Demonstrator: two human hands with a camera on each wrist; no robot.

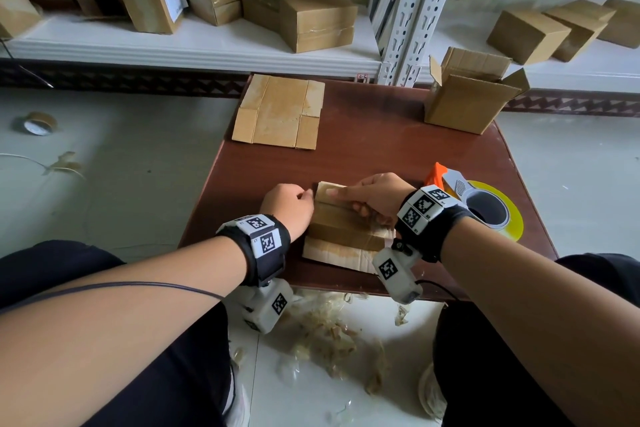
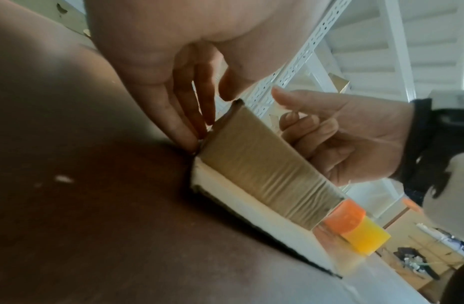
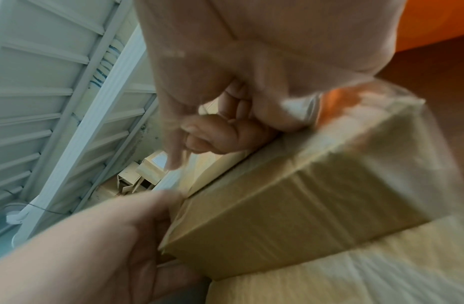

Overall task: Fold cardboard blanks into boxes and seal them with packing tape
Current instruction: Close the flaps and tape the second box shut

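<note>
Forearms fill the near edge of the head view, both wrists strapped with black bands carrying tagged white cameras. Between them, at the front of the brown bench, sits the small box, its long axis running across from left to right, with one flap lying flat on the bench toward the person. Shiny tape wrinkles over its near side.

The left hand presses straight fingers against the box's left end; the left wrist view shows those fingertips down at the bottom corner, touching cardboard and bench. The right hand lies on top with its lower fingers curled at the box's upper edge and the forefinger stretched out leftward; the right wrist view is blurred there, so I cannot tell whether it pinches anything.

Just right of that hand lies a tape dispenser with a yellow roll and orange blade guard. Farther back lie a flat cardboard blank and an open box. Finished boxes crowd the shelf behind, and tape scraps litter the floor by the knees.
</note>
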